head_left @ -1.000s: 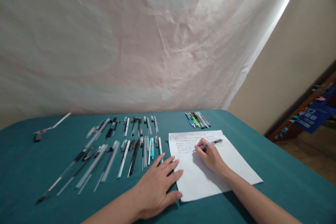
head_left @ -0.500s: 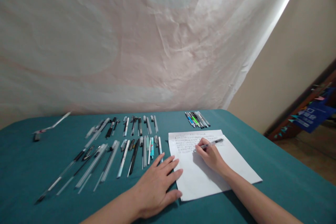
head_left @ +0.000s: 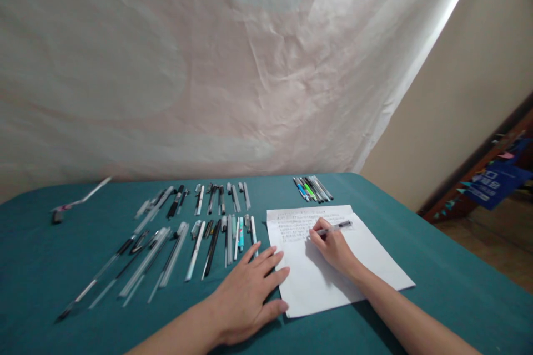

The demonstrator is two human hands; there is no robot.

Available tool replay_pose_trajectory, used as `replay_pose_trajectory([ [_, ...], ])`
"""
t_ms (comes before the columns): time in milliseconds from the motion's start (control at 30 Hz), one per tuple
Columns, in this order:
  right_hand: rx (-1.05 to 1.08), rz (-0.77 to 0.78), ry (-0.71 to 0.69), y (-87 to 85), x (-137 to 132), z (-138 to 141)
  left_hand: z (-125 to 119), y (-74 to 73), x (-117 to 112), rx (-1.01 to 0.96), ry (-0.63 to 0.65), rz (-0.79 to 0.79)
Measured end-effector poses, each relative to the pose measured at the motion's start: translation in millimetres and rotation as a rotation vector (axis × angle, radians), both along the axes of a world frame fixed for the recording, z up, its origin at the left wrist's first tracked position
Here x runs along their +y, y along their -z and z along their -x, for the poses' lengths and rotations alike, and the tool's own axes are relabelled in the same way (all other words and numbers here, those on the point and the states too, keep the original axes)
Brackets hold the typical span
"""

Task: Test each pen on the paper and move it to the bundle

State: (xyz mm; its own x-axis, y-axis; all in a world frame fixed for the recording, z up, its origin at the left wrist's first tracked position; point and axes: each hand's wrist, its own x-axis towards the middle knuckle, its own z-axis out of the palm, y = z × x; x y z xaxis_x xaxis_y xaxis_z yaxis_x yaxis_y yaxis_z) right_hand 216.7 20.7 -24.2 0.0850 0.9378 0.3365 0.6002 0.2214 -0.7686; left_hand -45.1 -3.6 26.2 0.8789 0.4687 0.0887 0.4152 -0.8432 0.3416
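My right hand [head_left: 331, 244] is closed around a pen [head_left: 342, 225] with a clear barrel and a dark end. It rests on white paper [head_left: 316, 288], the pen's tip side by the last of several lines of small dark handwriting [head_left: 295, 227]. Flat and with fingers spread, my left hand [head_left: 254, 294] lies across the paper's left edge, fingertips on the sheet, holding nothing. Just beyond its fingers lie a white pen [head_left: 254, 236] and a turquoise pen [head_left: 240, 234].
Two rows of taken-apart pens, caps and refills [head_left: 179, 255] spread over the green tablecloth [head_left: 437, 266] on the left. A bundle of pens [head_left: 313, 189] lies behind the paper. At far left is a thin white strip with a dark block [head_left: 57, 216]. A pale hanging sheet [head_left: 208, 66] backs the table.
Hardly anything differs. My right hand and its pen have shifted very slightly at the writing; my left hand stays in place on the paper's edge.
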Motion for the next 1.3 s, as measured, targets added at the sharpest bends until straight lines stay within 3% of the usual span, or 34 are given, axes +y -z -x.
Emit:
replay_pose_trajectory([
  [667,0.033,-0.004,0.007,-4.1,-1,0,1,0.8,0,-0.036,0.008,-0.004],
  [900,0.06,0.009,0.106,-1.1,2,-6,1,-1.6,0,-0.012,-0.002,0.01],
  [1033,0.057,-0.015,0.041,-2.6,-1,-3,0,-3.8,-1,-0.034,0.017,-0.019],
  [1133,-0.068,-0.111,-0.043,-7.0,-8,4,-1,-3.6,-2,-0.071,0.035,-0.057],
  [1300,-0.557,-0.176,-0.139,-12.6,-24,24,-5,4.2,-3,-0.12,0.086,-0.147],
])
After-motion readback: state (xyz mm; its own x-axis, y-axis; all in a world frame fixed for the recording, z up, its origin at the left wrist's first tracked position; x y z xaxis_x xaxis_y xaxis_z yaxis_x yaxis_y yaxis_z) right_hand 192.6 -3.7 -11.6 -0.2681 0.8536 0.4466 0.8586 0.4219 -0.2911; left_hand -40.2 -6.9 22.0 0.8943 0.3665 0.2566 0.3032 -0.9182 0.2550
